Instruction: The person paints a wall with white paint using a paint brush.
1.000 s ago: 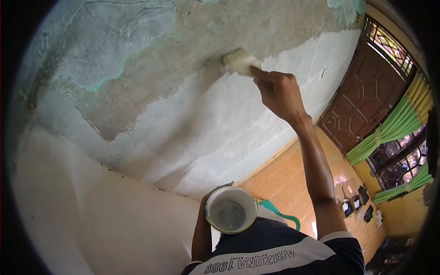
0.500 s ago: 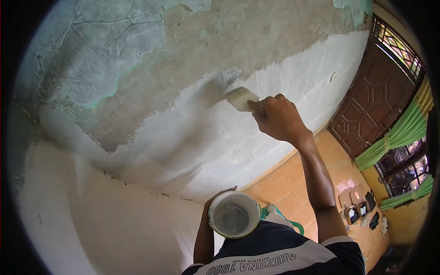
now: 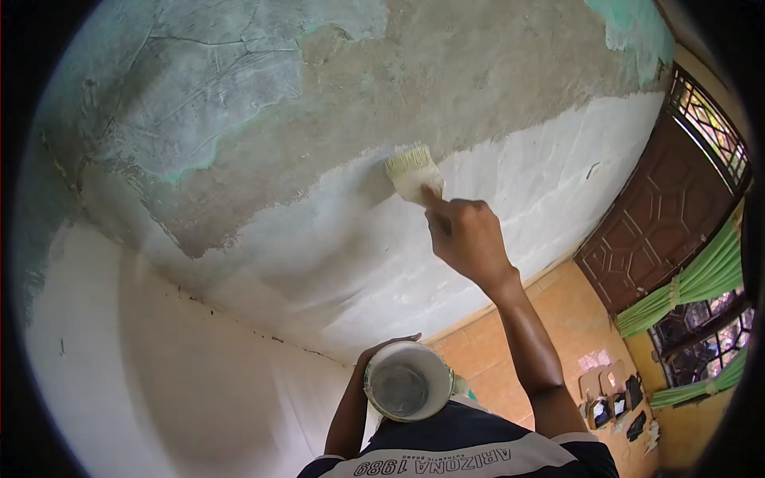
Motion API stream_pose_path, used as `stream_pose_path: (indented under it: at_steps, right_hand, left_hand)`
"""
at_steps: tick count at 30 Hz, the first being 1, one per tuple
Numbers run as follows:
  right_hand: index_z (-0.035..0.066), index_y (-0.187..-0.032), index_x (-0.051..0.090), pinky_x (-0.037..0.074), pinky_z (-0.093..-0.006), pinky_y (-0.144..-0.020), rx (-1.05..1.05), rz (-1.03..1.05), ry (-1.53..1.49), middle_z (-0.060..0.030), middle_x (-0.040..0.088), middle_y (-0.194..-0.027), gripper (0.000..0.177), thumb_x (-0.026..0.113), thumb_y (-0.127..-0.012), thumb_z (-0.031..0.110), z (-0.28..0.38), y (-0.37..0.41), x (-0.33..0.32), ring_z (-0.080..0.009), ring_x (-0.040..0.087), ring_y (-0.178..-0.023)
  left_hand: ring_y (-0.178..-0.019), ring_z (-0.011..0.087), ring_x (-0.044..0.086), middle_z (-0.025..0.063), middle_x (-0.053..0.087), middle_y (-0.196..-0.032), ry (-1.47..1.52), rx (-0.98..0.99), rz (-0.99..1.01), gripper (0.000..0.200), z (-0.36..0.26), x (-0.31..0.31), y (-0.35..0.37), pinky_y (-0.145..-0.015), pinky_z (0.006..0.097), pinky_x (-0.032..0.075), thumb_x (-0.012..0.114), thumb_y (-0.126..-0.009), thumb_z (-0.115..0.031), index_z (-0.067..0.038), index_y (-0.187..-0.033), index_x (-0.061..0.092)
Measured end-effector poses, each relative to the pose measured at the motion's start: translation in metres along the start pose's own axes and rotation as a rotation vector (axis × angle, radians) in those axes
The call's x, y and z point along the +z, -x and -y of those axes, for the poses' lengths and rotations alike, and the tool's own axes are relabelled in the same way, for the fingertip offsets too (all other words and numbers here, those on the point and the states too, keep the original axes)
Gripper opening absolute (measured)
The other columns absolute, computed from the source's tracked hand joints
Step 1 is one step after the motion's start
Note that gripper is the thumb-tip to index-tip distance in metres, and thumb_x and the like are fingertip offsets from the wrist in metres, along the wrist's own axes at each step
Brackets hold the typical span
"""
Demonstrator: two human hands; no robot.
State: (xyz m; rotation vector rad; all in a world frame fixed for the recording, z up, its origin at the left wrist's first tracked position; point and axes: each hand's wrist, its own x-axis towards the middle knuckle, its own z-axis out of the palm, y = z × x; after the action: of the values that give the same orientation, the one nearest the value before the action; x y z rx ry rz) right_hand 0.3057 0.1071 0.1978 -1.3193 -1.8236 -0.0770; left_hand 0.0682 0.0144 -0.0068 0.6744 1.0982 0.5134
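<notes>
My right hand (image 3: pixel 470 237) grips a wide paintbrush (image 3: pixel 414 174), fingers closed round its handle. Its pale, paint-coated bristles point upward and meet the wall where the white coat borders the bare grey-brown plaster. Close to my chest, my left hand (image 3: pixel 376 350) is wrapped round the side of a white paint bucket (image 3: pixel 408 381). Most of those fingers are hidden behind the bucket. Whitish-grey paint or residue shows inside it. On the wall (image 3: pixel 510 171), white covers the lower part, while grey plaster with greenish patches lies above.
A second, white wall (image 3: pixel 207 374) joins at the left along a rough corner. To the right stand a brown panelled door (image 3: pixel 657 215) and a window with green curtains (image 3: pixel 689 291). Several small items, including a dark item (image 3: pixel 636 426), lie on the orange tiled floor (image 3: pixel 562 327).
The brush has turned from pointing up-left to more upright, and my right hand has moved slightly left and down in view. The whole view has shifted a little; the bucket stays in my left hand.
</notes>
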Motion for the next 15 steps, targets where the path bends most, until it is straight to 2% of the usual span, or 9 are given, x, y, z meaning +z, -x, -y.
stream_pose_path:
  at_steps: [2,3,5,6,7,8,11,13,15]
  right_hand:
    - [0.009,-0.126,0.081,0.06,-0.049,-0.072,0.096,0.157,0.034,-0.0219,0.074,-0.079,0.036,0.068,-0.092,0.009,0.001,0.004,-0.008,-0.0406,0.073,-0.075]
    - [0.009,-0.126,0.081,0.06,-0.049,-0.072,0.085,0.16,0.035,-0.0219,0.074,-0.079,0.036,0.068,-0.092,0.009,0.001,0.004,-0.014,-0.0406,0.073,-0.075]
    - [0.007,-0.123,0.082,0.06,-0.0493,-0.074,0.057,0.288,0.113,-0.0237,0.074,-0.079,0.035,0.067,-0.091,0.008,0.001,0.003,-0.024,-0.0423,0.074,-0.076]
    - [0.007,-0.122,0.083,0.06,-0.0488,-0.072,0.069,0.254,0.067,-0.024,0.073,-0.078,0.035,0.067,-0.09,0.008,0.006,-0.002,-0.028,-0.0425,0.073,-0.074]
    - [0.007,-0.122,0.083,0.06,-0.0488,-0.072,0.064,0.253,0.07,-0.024,0.073,-0.078,0.035,0.067,-0.09,0.008,0.007,-0.008,-0.032,-0.0425,0.073,-0.074]
    - [0.008,-0.122,0.083,0.059,-0.0486,-0.07,0.07,0.195,0.026,-0.0237,0.074,-0.078,0.036,0.067,-0.09,0.007,0.008,-0.016,-0.034,-0.0422,0.073,-0.072]
    - [0.009,-0.127,0.081,0.056,-0.0466,-0.064,0.044,0.069,-0.041,-0.0219,0.073,-0.077,0.039,0.071,-0.09,0.006,0.018,-0.025,-0.038,-0.0388,0.072,-0.067]
    - [0.01,-0.13,0.08,0.054,-0.0451,-0.062,-0.016,-0.155,-0.042,-0.0205,0.071,-0.073,0.04,0.074,-0.09,0.006,0.023,-0.027,-0.038,-0.0367,0.07,-0.063]
    - [0.011,-0.133,0.079,0.053,-0.044,-0.061,-0.032,-0.204,-0.076,-0.0191,0.068,-0.07,0.042,0.076,-0.091,0.007,0.019,-0.025,-0.031,-0.0352,0.069,-0.062]
  left_hand:
    - [-0.106,0.015,0.075,0.0094,0.078,-0.128,0.022,0.176,0.141,0.04,0.007,-0.007,-0.003,-0.098,0.0332,0.062,0.07,-0.104,-0.009,-0.003,-0.144,0.071]
    - [-0.106,0.015,0.075,0.0094,0.078,-0.128,0.03,0.184,0.14,0.04,0.002,-0.002,-0.003,-0.098,0.0332,0.062,0.07,-0.104,-0.009,-0.003,-0.144,0.071]
    - [-0.109,0.016,0.075,0.0104,0.076,-0.133,-0.026,-0.05,-0.021,0.045,-0.008,0.005,0.004,-0.1,0.0336,0.062,0.069,-0.103,-0.005,-0.002,-0.149,0.068]
    - [-0.109,0.016,0.075,0.0104,0.076,-0.133,-0.024,-0.044,-0.021,0.045,-0.009,0.009,0.009,-0.1,0.0336,0.062,0.069,-0.103,-0.005,-0.002,-0.149,0.068]
    - [-0.092,0.0166,0.074,0.0084,0.077,-0.111,-0.04,0.039,-0.022,0.037,-0.008,0.013,0.014,-0.089,0.0359,0.062,0.07,-0.102,-0.035,-0.006,-0.123,0.074]
    - [-0.074,0.0171,0.073,0.0063,0.078,-0.088,-0.056,0.121,-0.024,0.058,-0.007,0.016,0.016,-0.078,0.0381,0.063,0.071,-0.101,-0.066,-0.009,-0.098,0.08]
    - [-0.073,0.0171,0.072,0.0061,0.077,-0.087,-0.056,0.088,-0.026,0.058,0.004,0.014,0.012,-0.077,0.0382,0.063,0.071,-0.1,-0.067,-0.009,-0.096,0.08]
    - [-0.072,0.0171,0.071,0.0059,0.077,-0.086,-0.059,0.051,-0.029,0.059,0.01,0.011,0.01,-0.076,0.0383,0.063,0.071,-0.1,-0.068,-0.01,-0.095,0.079]
    - [-0.071,0.017,0.071,0.0056,0.076,-0.085,-0.061,0.013,-0.03,0.059,0.013,0.009,0.006,-0.076,0.0384,0.062,0.071,-0.1,-0.068,-0.01,-0.093,0.079]
